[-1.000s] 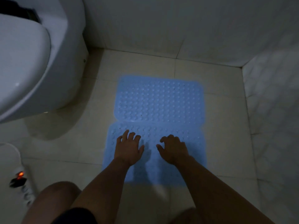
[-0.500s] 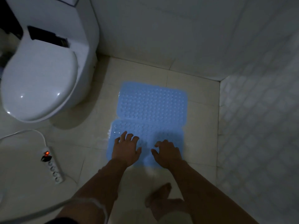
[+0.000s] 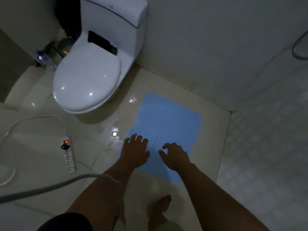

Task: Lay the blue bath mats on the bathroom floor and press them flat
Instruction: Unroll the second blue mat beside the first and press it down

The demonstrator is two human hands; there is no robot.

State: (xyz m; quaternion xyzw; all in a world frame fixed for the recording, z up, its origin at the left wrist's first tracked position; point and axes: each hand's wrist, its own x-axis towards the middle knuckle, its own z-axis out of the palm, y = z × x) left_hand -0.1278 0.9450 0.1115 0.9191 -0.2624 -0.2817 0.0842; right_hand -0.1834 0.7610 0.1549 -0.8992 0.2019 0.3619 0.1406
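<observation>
From the head view, the left hand (image 3: 135, 151) has its fingers spread and straight, palm down over the near left edge of the blue bath mats (image 3: 168, 120); whether it presses the surface or sits just above it cannot be told. The right hand (image 3: 175, 155) is beside it over the near part of the mats, fingers loosely curled with tips pointing down, holding nothing. The mats lie flat on the floor tiles (image 3: 100, 157) to the right of the toilet (image 3: 93, 74), reaching toward the wall corner; their bumpy texture is blurred, and the seam between the two is hard to make out. A power strip (image 3: 68, 157) with a lit red switch lies in front of the toilet, well apart from the mats
</observation>
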